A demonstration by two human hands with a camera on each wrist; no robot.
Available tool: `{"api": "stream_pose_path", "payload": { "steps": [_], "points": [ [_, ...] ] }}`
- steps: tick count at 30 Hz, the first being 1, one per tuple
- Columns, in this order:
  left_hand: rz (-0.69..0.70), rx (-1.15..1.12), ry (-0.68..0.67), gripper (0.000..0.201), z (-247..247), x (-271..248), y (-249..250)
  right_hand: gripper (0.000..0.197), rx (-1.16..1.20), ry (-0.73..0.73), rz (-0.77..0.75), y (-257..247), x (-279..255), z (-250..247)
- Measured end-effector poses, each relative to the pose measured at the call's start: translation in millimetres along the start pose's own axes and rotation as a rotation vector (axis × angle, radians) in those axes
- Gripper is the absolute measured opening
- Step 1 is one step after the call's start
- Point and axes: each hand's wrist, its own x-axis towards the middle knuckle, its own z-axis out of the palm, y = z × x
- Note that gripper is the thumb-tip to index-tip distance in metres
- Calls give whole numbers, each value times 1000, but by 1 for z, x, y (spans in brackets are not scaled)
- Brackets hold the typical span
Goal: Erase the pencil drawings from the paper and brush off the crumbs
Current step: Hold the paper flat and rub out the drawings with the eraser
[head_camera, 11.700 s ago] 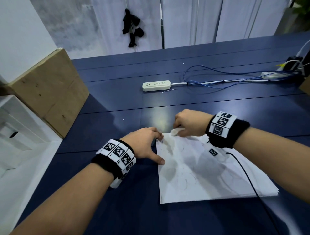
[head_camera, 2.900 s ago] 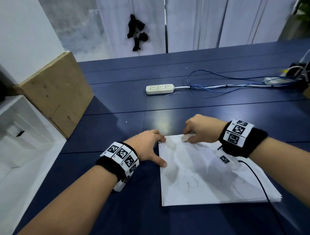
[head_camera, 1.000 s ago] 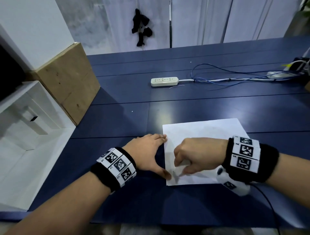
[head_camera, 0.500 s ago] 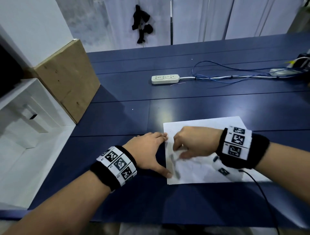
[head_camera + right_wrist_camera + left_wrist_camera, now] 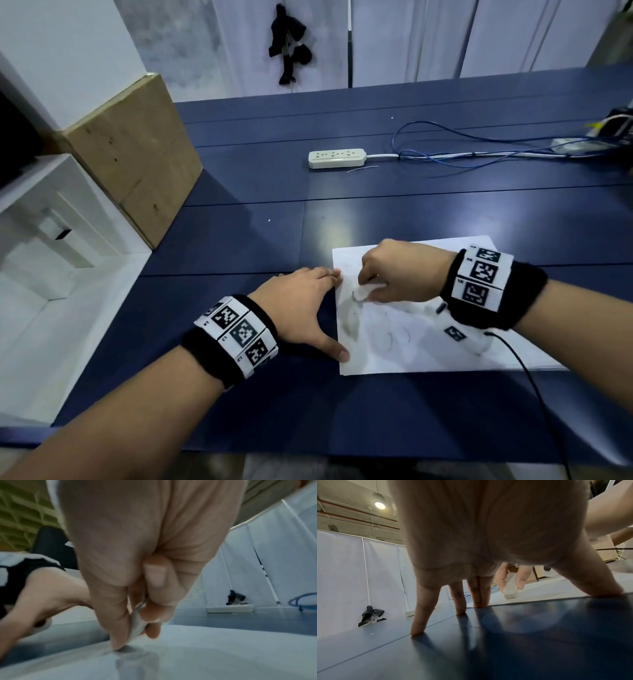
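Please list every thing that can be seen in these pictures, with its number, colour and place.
paper: one sheet, white, faint pencil marks, near table edge
eraser: one, white, on the paper
table: one, dark blue
power strip: one, white, far middle
cables: several, blue and white, far right
cardboard box: one, brown, left
black object: one, hanging on white curtain
left hand: spread, presses paper's left edge
right hand: grips the eraser

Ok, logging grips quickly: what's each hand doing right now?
Left hand: open, fingers spread, pressing the paper edge.
Right hand: pinching the eraser against the paper.
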Motion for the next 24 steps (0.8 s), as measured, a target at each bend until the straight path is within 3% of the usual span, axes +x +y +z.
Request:
{"api": "stream_pose_path", "payload": {
  "steps": [3,7,9,13,16,19,21,24],
  "points": [
    [-1,-6,7,133,0,0,-1,27,-37,20,-74,-5,-9,5],
    [5,0,8,134,1,0,0,24,68,-106,-286,-26,-29,9],
    [4,4,2,133,0,1,1,27,50,-90,-243,-21,-21,6],
    [-2,1,-5,131,-1,0,1,27,-21,46,1,5,-1,1],
    [-6,-9,-5,133,-1,0,0,26,12,62,-99,-2,-13,6],
    [-4,-11,-2,134,0,0,0,21,140,-80,-284,-25,-32,9],
    [-5,-9,-8,134,0,0,1,24,134,-119,-280,-26,-31,7],
    [-6,4,-11,133,-1,1,1,29,17,-16,-113,-7,-10,0]
  ]
}}
